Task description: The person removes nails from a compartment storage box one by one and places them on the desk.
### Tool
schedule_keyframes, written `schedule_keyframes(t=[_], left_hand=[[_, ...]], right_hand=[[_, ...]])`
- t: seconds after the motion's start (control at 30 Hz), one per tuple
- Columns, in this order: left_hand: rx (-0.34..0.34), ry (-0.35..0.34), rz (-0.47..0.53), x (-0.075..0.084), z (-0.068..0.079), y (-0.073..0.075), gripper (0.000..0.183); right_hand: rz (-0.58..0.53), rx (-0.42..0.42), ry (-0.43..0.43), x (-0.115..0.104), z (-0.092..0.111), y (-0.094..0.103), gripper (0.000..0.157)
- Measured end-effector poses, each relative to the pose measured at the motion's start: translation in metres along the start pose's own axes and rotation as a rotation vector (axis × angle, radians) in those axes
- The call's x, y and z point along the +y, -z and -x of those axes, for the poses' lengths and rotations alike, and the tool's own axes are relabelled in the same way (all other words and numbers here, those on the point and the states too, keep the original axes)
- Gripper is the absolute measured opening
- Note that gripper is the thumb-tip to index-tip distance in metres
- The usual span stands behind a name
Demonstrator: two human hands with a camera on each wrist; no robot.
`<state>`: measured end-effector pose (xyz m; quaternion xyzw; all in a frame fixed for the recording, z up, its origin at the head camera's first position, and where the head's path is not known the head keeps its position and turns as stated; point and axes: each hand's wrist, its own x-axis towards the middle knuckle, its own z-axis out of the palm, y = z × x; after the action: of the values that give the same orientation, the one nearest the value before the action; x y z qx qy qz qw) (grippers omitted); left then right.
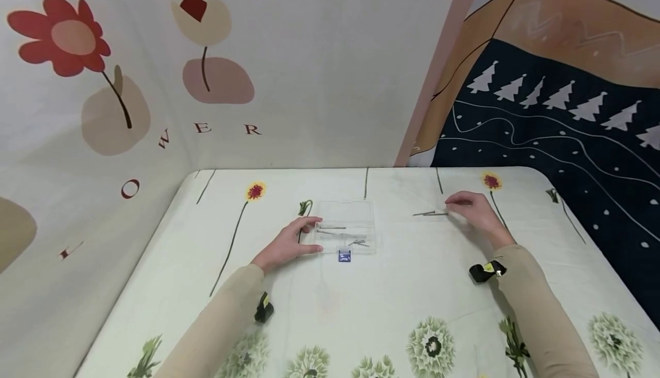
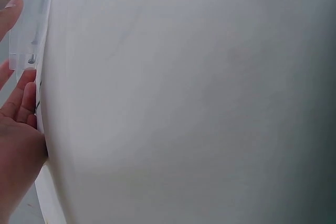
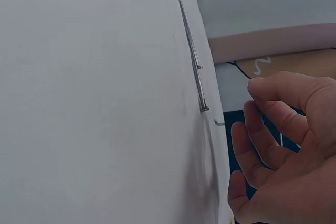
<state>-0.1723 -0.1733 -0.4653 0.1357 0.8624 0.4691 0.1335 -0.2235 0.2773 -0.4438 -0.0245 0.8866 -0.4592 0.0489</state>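
Observation:
A clear plastic box (image 1: 371,243) stands on the table left of the right hand, with several grey nails (image 1: 332,227) visible in it and a blue tag (image 1: 344,255) at its front. My left hand (image 1: 289,243) holds the box by its left side, thumb at the front corner and fingers toward the back; the left wrist view shows the box (image 2: 23,35) only at its edge. Two long nails (image 3: 197,77) lie on the table, overlapping, heads toward the right hand. My right hand (image 1: 476,215) hovers just beside those heads, fingers loosely bent, holding nothing visible.
The table wears a white cloth (image 1: 392,298) printed with flowers. Behind it hangs a pale curtain (image 1: 319,80), and a dark printed cloth (image 1: 541,137) hangs at the right. Each wrist carries a small black camera (image 1: 484,272).

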Motion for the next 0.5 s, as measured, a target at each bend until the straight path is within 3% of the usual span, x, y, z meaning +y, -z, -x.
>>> schedule_keyframes(t=[0.23, 0.5], left_hand=[[0.000, -0.010, -0.004, -0.001, 0.000, 0.000, 0.068], [0.000, -0.015, -0.007, -0.001, 0.001, 0.000, 0.068]], right_hand=[[-0.008, -0.009, 0.056, -0.012, 0.006, -0.007, 0.025], [0.012, -0.055, 0.171, -0.026, 0.008, -0.029, 0.019]])
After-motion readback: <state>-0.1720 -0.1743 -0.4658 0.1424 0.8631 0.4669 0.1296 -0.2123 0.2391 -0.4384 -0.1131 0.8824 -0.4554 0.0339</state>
